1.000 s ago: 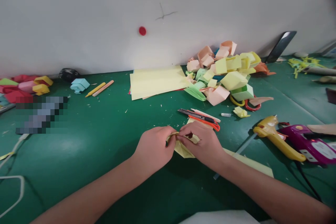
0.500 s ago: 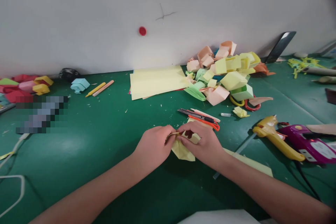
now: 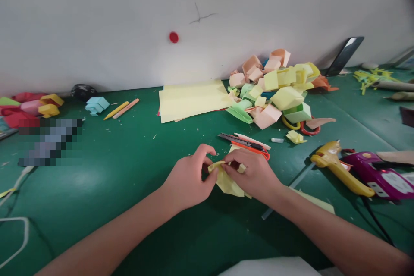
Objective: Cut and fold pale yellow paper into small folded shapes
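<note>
A creased piece of pale yellow paper (image 3: 229, 182) is held up over the green table between both hands. My left hand (image 3: 189, 177) pinches its left edge with the thumb against the fingers, while the index finger is raised and curved above. On the other side, my right hand (image 3: 255, 174) grips the paper's top edge between thumb and fingertips. Just beyond the right hand lie a utility knife (image 3: 239, 140) and an orange-handled tool (image 3: 263, 154); another yellow paper piece partly shows there.
Folded paper pieces (image 3: 287, 97) are heaped at the back right beside yellow sheets (image 3: 192, 99). A yellow glue gun (image 3: 343, 170) and a purple power strip (image 3: 371, 177) lie to the right. At left are a blurred-out phone (image 3: 51, 142) and pencil-like paper rolls (image 3: 121, 110).
My left index finger has lifted away from the paper, and the hands have parted slightly. More of the paper's folded top edge shows. The view has shifted a little.
</note>
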`<state>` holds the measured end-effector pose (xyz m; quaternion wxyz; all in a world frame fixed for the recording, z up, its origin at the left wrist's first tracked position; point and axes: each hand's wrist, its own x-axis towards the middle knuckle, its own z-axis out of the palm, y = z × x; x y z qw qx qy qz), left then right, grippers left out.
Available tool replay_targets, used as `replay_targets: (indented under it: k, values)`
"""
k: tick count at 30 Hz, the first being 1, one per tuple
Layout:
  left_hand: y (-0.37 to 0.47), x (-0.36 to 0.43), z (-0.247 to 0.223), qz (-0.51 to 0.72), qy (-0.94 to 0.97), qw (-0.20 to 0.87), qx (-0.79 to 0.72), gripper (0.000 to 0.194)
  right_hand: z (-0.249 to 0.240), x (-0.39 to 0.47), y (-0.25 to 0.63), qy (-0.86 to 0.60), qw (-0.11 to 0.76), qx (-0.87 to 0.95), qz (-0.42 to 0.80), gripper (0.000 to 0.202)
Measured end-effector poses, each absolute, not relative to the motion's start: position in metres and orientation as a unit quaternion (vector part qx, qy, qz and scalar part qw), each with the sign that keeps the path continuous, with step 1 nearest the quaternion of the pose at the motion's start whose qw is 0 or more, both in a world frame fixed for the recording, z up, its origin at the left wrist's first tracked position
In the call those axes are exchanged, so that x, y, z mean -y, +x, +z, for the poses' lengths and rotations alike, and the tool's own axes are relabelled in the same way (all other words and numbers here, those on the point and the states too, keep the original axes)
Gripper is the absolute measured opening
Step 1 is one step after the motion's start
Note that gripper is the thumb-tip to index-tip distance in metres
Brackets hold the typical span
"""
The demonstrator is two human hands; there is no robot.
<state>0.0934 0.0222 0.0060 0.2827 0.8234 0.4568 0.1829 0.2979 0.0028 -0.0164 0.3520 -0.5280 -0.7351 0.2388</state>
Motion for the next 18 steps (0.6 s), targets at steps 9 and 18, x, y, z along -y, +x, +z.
replay_targets:
  k: [9,18]
  values:
    - [0.098,-0.025,0.006,0.193,0.770,0.378,-0.476,0.024,-0.014,-0.007,0.306,-0.555,0.389,0.695,0.242,0.015]
    - [0.098,-0.019,0.000,0.156,0.901,0.052,-0.400,0.025,-0.016,-0.007,0.300,-0.515,0.387,0.707,0.293,0.010]
